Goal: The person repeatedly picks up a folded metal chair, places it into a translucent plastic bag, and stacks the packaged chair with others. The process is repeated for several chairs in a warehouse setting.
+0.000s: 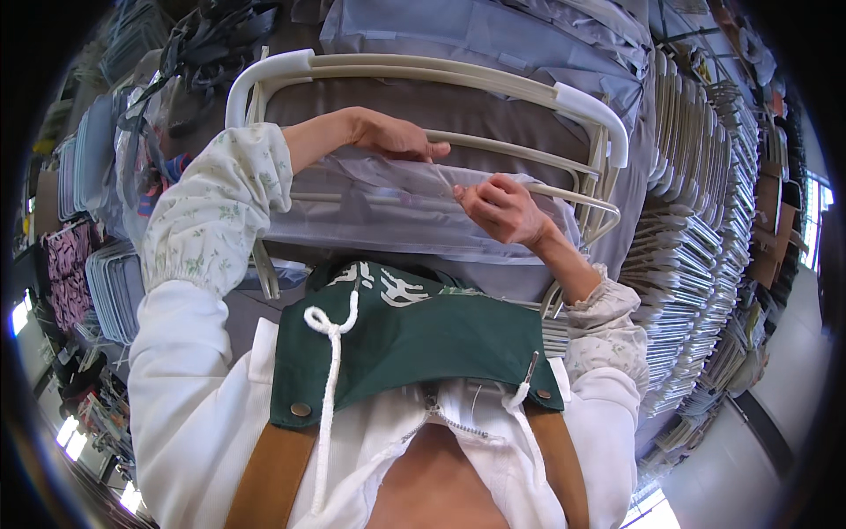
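A folded frame of cream metal tubes (414,66) with white plastic corner sleeves (592,110) lies in front of me. Clear plastic film (370,225) wraps around its nearer bars. Reaching over from the left, my left hand (392,138) is closed at the upper edge of the film, beside a cross tube; its fingertips are partly hidden. My right hand (502,209) is closed in a pinch over the film, a little nearer and to the right. Between the two hands runs a thin pale strand (442,176), perhaps a tie or a twisted bit of film.
Grey cloth-like covers (476,31) lie beneath and beyond the frame. Many pale tube frames (679,264) are stacked on the right. At the left stand folded frames with blue-grey fabric (92,150), dark straps (198,53) and a pink-and-black patterned cloth (69,273). Brown cardboard (775,225) stands far right.
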`<state>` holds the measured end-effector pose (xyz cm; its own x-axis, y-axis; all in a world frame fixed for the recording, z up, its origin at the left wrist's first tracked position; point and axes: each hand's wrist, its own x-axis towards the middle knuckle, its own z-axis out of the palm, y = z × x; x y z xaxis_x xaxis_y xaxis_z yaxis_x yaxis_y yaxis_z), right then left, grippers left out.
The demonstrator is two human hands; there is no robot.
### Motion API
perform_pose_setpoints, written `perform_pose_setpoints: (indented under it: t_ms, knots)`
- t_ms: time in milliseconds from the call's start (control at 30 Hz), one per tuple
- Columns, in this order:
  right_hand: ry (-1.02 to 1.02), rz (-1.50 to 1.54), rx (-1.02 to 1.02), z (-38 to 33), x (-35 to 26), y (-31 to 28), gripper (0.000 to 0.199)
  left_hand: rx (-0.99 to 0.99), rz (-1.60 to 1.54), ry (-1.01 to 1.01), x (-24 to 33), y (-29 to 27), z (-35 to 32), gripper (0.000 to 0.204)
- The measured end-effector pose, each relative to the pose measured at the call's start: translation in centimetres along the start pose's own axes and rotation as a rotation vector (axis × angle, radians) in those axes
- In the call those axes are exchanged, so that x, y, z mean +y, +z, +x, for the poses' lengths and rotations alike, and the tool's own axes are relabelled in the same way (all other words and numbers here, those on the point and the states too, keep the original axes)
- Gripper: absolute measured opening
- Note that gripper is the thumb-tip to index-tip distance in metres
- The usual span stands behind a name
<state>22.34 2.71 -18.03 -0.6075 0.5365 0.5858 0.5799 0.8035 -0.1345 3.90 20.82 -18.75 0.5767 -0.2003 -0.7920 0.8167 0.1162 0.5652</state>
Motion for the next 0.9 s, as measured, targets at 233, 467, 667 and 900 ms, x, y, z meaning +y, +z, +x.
perform_pose_setpoints:
  t_ms: [233,467,667,900]
  knots:
    - [0.057,0.005,-0.143,-0.2,1.5,-1.4,0.020,0.531,0.674,0.506,0.1,5.0,-0.7,0.031]
    - [1.057,1.560,-0.975,-4.6,14.0,-2.2,0.048,0.420,0.502,0.453,0.6,4.5,-1.0,0.027]
    - [1.128,1.343,-0.859,-9.6,15.8,-5.6,0.026,0.530,0.577,0.401,0.5,4.4,-1.3,0.029]
    - [0.956,0.861,-0.207,-12.3,8.7,-11.7,0.017,1.197,0.881,0.996,5.5,12.8,1.0,0.045]
